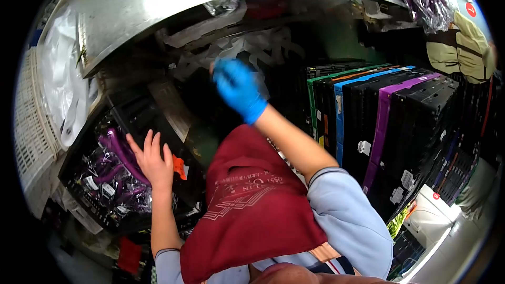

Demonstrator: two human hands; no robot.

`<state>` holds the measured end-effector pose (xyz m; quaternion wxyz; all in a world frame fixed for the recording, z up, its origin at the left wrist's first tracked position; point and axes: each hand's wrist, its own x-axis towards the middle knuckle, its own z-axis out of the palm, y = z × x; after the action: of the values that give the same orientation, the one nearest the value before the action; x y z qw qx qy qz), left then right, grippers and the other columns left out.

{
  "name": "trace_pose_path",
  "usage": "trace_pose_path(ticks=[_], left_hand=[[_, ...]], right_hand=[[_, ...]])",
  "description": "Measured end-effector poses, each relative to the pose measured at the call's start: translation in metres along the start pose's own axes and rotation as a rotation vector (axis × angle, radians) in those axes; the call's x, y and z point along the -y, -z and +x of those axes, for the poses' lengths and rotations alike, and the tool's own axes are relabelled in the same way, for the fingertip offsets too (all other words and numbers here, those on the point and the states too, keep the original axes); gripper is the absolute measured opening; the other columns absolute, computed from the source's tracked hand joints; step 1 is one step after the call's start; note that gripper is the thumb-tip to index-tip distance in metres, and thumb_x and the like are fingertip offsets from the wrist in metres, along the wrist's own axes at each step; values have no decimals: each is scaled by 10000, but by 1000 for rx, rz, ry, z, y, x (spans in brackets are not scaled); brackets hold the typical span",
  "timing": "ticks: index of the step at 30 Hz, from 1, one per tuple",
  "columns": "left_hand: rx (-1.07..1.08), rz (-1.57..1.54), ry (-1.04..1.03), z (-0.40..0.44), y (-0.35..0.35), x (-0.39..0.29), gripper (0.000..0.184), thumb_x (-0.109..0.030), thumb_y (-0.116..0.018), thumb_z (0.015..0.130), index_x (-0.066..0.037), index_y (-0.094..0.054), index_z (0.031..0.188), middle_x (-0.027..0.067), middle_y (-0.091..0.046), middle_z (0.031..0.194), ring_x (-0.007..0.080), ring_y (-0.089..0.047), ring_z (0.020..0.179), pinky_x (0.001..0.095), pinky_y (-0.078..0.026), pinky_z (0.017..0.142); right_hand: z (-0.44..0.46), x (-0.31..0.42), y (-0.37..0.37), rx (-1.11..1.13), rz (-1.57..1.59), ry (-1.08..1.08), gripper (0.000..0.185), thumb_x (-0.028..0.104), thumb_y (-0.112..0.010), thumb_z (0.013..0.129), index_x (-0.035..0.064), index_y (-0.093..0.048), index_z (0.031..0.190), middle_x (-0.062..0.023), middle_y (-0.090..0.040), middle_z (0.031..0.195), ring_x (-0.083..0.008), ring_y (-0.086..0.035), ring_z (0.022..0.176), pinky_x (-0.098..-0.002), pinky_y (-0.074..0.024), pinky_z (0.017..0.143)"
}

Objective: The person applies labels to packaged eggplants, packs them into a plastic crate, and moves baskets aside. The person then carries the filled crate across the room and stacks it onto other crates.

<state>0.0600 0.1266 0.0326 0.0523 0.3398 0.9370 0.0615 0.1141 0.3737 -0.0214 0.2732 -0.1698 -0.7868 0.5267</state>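
Fingers [156,142] spread, our bare left hand [155,165] is just beside the eggplants [123,153] in the black crate [84,202], while we cannot tell whether our blurred, blue-gloved right hand [236,90], beyond the red apron [263,194], pinches anything.

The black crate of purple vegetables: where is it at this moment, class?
The black crate is at the left of the head view, to the right of the white lattice basket, with the bare left hand by its purple vegetables.
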Motion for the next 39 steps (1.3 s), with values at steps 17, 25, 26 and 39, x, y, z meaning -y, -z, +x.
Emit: trace_pose_path(ticks=[17, 25, 26, 39], left_hand=[[148, 258, -42, 1, -29, 4, 196, -7, -474, 762, 4, -559, 938, 113, -524, 1118, 359, -163, 1257, 424, -153, 999], [228, 461, -86, 8, -36, -5, 205, -123, -474, 818, -49, -564, 987, 110, -527, 1108, 293, -345, 1168, 490, -155, 978], [227, 392, -20, 14, -38, -12, 225, -224, -515, 817, -98, -590, 987, 92, -583, 1036, 272, -449, 1105, 583, -80, 984], [78, 390, -80, 7, -19, -19, 193, -70, -528, 732, -33, -561, 919, 128, -491, 1137, 364, -232, 1221, 467, -183, 985]], right_hand=[[-417, -479, 41, 82, -87, -1413, 86, 131, -518, 715, 53, -519, 753, -76, -503, 617, -165, -441, 480, -311, -372, 446], [-458, -460, 10, 232, 225, -1681, 809, 424, -628, 700, 9, -257, 1287, -160, -361, 1281, -283, -385, 1136, -378, -323, 920], [-477, -459, -5, 239, 237, -1677, 871, 421, -656, 673, 35, -209, 1313, -171, -355, 1281, -297, -394, 1128, -382, -353, 895], [-236, -226, 60, -251, 696, -1141, 320, 125, -577, 774, -8, -508, 1057, -68, -553, 1007, -126, -525, 904, -251, -427, 782]])
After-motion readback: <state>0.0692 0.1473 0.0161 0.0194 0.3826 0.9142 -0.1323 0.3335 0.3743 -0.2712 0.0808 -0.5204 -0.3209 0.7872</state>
